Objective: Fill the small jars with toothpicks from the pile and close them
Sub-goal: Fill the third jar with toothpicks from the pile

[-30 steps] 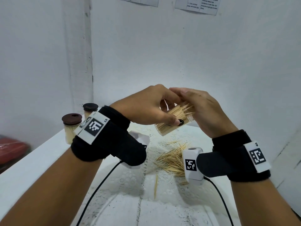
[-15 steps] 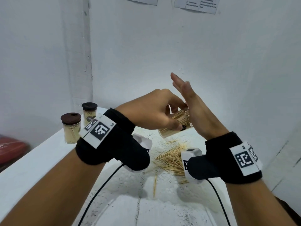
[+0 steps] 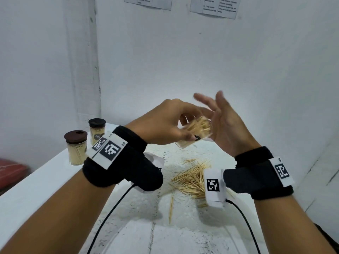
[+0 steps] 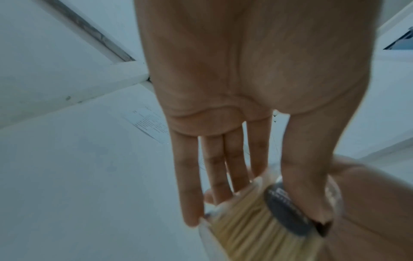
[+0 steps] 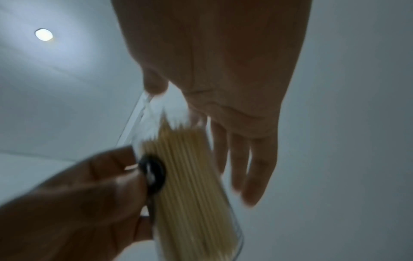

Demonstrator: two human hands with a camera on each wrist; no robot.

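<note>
My left hand (image 3: 170, 125) grips a small clear jar (image 3: 197, 131) packed with toothpicks, tilted with its open mouth toward the right, above the table. The jar (image 4: 257, 227) carries a dark round label under my thumb. My right hand (image 3: 225, 125) is flat with straight fingers, and its palm rests against the jar's mouth (image 5: 178, 127). A pile of loose toothpicks (image 3: 190, 180) lies on the white table below both hands. Two filled jars with brown lids stand at the left, one nearer (image 3: 75, 147) and one farther (image 3: 97, 130).
The white table (image 3: 45, 180) runs along a white wall, with its left edge close to the lidded jars. A single toothpick (image 3: 171, 209) lies apart in front of the pile. A red object (image 3: 11, 173) sits beyond the table's left edge. Black cables trail from both wrist cameras.
My right hand has let go of the toothpick ends, straightened its fingers and laid its palm flat on the jar's mouth. The toothpicks that stuck out now sit inside the jar.
</note>
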